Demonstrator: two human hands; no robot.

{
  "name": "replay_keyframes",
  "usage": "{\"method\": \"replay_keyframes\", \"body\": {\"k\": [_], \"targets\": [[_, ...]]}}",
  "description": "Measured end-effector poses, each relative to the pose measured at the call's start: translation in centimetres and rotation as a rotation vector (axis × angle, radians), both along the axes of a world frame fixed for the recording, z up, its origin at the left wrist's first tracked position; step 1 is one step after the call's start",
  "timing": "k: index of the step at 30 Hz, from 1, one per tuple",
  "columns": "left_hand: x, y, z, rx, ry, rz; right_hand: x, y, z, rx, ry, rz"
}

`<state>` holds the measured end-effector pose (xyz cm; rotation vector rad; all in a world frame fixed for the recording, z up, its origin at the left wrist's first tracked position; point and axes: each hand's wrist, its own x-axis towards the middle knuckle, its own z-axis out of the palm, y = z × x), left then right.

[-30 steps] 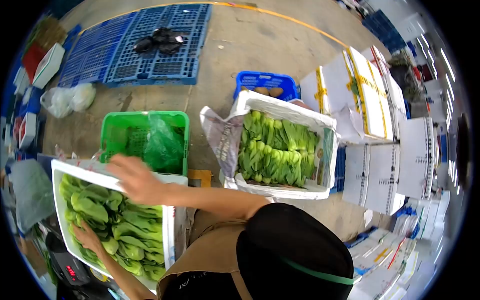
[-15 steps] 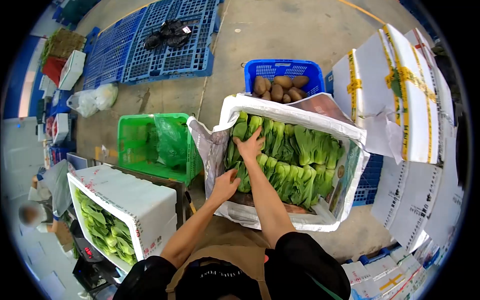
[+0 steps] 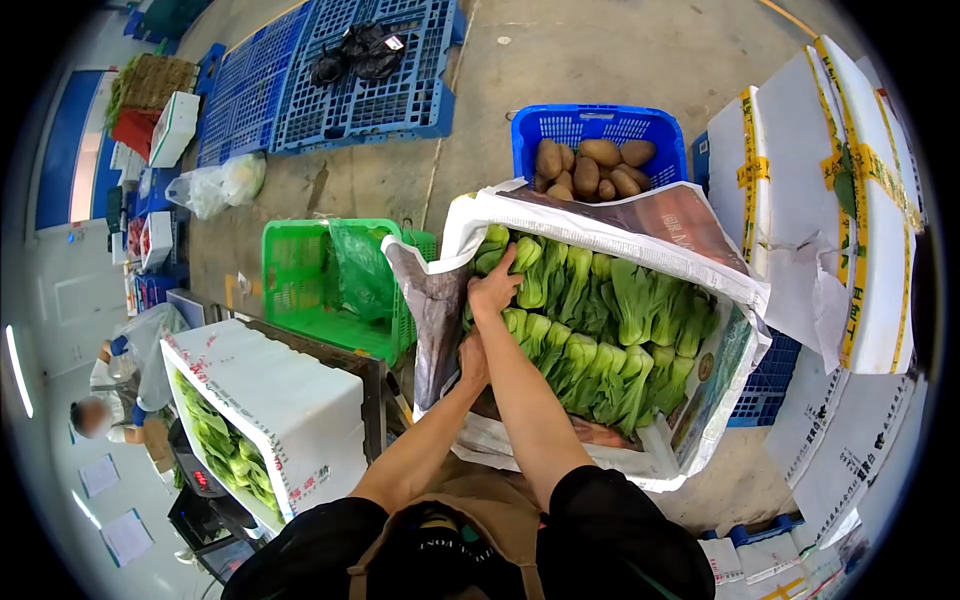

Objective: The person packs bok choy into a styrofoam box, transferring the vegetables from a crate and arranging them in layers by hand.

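Leafy green vegetables (image 3: 575, 280) with pale green stems lie in two rows in a white box (image 3: 735, 385) lined with printed paper. My right hand (image 3: 495, 285) is at the left end of the upper row, its thumb and index finger apart against a vegetable; its other fingers are partly hidden. Just below it, my left hand (image 3: 473, 358) reaches down by the left end of the lower row, close to the paper lining, with its fingers mostly hidden.
A tilted white foam box (image 3: 290, 400) with more greens stands left, near a green crate (image 3: 375, 340) holding a plastic bag. Behind are a blue crate (image 3: 665, 125) of brown tubers and blue pallets (image 3: 350, 110). Taped white boxes (image 3: 800, 150) stand right. Another person (image 3: 120, 405) is far left.
Both hands moved from the foam box on the left to the paper-lined box. Since half a second ago, my left hand has shifted down and inward beside my right wrist. The view has turned.
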<state>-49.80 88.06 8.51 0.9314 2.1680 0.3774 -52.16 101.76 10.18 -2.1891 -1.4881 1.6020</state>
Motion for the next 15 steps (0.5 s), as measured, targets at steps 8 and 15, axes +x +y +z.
{"method": "replay_keyframes", "body": {"k": [8,15], "targets": [[0.6,-0.2,9.0,0.367,-0.367,-0.006,11.4,3.5,-0.5,-0.102,0.737,-0.120],[-1.0,3.4,1.9,0.243,-0.137,0.154,27.4,1.5,3.9,-0.317,0.798,-0.357]]}}
